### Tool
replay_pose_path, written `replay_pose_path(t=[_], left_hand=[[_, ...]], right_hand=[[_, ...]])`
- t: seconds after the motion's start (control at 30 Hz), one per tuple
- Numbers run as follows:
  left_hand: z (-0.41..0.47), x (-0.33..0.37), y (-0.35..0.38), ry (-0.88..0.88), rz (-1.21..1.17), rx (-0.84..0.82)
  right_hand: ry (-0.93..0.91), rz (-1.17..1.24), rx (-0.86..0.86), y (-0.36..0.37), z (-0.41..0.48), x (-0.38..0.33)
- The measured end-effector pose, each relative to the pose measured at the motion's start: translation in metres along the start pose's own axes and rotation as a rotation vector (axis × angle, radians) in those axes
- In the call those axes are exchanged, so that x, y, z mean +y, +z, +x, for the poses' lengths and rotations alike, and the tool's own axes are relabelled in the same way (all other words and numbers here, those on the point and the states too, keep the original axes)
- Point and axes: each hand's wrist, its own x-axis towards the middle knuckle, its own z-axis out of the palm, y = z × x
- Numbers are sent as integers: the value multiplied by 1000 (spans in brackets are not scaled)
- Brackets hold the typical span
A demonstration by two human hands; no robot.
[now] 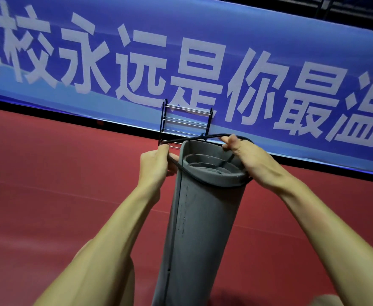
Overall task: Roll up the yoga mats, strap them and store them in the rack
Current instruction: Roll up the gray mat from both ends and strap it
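mat [205,217] cut off below; hands [155,162] [254,160] pinch strap [187,139], rack [185,123] part-hidden.

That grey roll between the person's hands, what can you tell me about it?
The rolled mat is a grey, matte, foam-like tube held roughly upright, and its top end shows loose spiral layers. Its outer edge runs down the left side, and its lower end is out of frame. A black cord loops round the top rim, held by the left hand and the right hand, which touches the rim.
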Motion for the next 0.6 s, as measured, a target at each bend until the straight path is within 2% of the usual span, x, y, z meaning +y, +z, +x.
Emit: replay_pose_path(t=[0.07,0.17,0.27,0.5,0.6], left_hand=[[-1,1,2,-73,-36,-2],[-5,-2,6,-208,-121,-53],[-9,-9,8,-312,-241,-74],[-5,-17,18,-254,-283,-73],[-3,-19,25,-124,-261,-52]], right_hand=[[79,103,-66,-3,4,-1],[166,471,-133,5,4,1],[222,797,-68,21,3,5],[189,1091,261,53,-2,24],[101,1113,344,62,-8,31]])
